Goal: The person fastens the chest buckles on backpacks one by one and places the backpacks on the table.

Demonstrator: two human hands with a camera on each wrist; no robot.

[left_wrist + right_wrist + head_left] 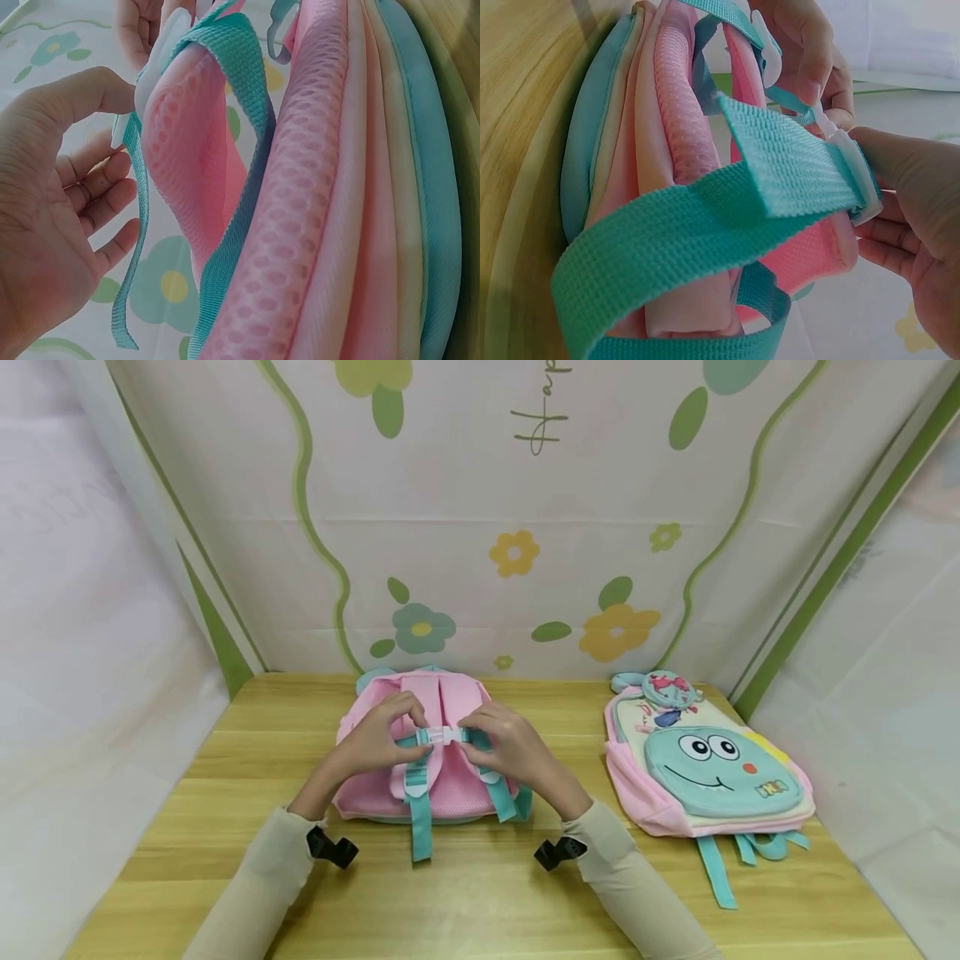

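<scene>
A pink backpack [465,793] lies on the table with its straps facing up, and teal webbing hangs from them. Across the shoulder straps runs a white buckle [450,735]; its two halves meet, though whether they are fully locked I cannot tell. My left hand [375,739] pinches the buckle's left end between thumb and fingers. At the other end, my right hand [513,743] pinches the right half. In the right wrist view a teal strap [795,165] with a white adjuster partly covers the fingers. The left wrist view shows the padded shoulder strap [187,142] beside my left hand.
To the right on the wooden table [247,760] lies a second backpack [720,768], front side up, with a cartoon face and loose teal straps. A floral cloth backdrop [465,485] rises behind the table's back edge.
</scene>
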